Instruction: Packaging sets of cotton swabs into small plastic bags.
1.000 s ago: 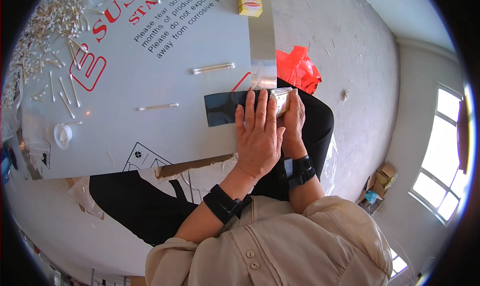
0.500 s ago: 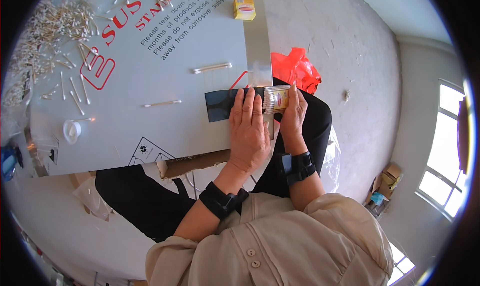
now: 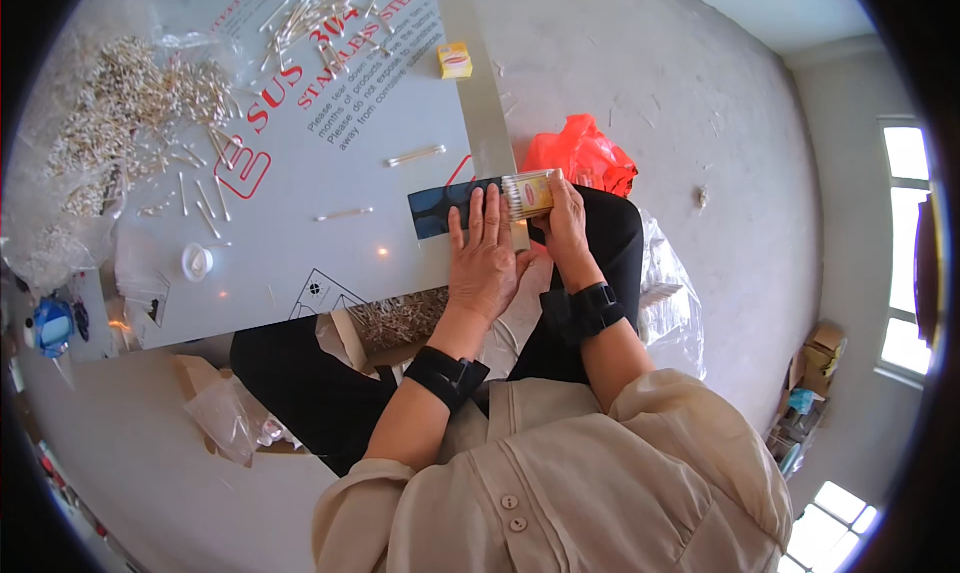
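Note:
My left hand (image 3: 485,263) lies palm down with its fingers stretched over a dark, glossy strip (image 3: 430,214) near the right edge of the table. In my right hand (image 3: 566,223) is a pack of cotton swabs (image 3: 531,195) with a yellow label, gripped at its right end. White swab tips show at the pack's left end, which meets the strip by my left fingertips. A few loose cotton swabs (image 3: 417,156) lie beyond the strip, and a single cotton swab (image 3: 344,214) is to its left.
A large heap of cotton swabs (image 3: 110,103) in clear plastic covers the table's left. A small yellow box (image 3: 454,60) stands at the far right edge, and a round white container (image 3: 197,262) sits near left. Below the table edge is a box of swabs (image 3: 400,323); a red bag (image 3: 582,158) lies right.
The view has shifted, showing more of the far table and the box below its edge. My left fingers are spread a little wider on the strip; my right hand keeps the pack.

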Demonstrator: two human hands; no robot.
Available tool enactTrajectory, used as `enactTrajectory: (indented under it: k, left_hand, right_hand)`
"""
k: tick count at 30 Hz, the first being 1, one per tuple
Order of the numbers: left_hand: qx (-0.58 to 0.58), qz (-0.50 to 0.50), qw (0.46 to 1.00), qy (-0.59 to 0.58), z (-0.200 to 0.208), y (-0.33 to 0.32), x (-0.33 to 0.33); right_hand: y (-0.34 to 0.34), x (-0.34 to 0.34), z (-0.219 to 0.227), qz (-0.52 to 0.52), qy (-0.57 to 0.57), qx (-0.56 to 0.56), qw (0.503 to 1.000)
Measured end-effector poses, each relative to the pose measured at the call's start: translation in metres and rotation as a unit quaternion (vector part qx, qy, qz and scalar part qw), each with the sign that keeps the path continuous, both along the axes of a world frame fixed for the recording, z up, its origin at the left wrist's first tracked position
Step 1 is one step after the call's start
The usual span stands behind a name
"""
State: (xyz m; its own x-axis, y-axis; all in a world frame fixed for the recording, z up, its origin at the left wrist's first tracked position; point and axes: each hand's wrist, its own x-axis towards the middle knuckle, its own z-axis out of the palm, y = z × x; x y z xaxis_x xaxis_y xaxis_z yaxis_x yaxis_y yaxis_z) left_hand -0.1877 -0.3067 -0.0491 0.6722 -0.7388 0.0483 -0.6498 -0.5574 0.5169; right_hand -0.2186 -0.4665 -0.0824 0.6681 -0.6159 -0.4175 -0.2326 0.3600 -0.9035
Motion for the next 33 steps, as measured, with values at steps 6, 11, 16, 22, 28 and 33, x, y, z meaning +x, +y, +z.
enactTrajectory:
  k: [6, 11, 16, 22, 28, 33]
  left_hand:
    - [-0.034, 0.038, 0.999, -0.010, -0.008, 0.003, 0.004]
    - [0.025, -0.017, 0.999, -0.045, -0.004, -0.004, 0.007]
    - [0.056, -0.010, 0.996, -0.069, -0.010, -0.005, 0.005]
    - [0.077, -0.005, 0.994, -0.082, -0.010, -0.004, 0.004]
    - [0.091, -0.007, 0.991, -0.093, -0.011, -0.006, 0.004]
    - [0.091, -0.005, 0.991, -0.095, -0.014, -0.005, 0.005]
  right_hand:
    - [0.003, -0.011, -0.003, -0.128, -0.144, 0.325, 0.926]
    - [0.016, -0.011, -0.010, -0.067, -0.173, 0.286, 0.940]
    - [0.027, 0.004, -0.002, -0.187, -0.240, 0.283, 0.910]
    - [0.039, 0.016, 0.009, -0.233, -0.166, 0.139, 0.948]
    - [0.036, 0.015, 0.008, -0.218, -0.184, 0.156, 0.946]
    - [0.039, 0.010, 0.017, -0.183, -0.185, 0.177, 0.949]
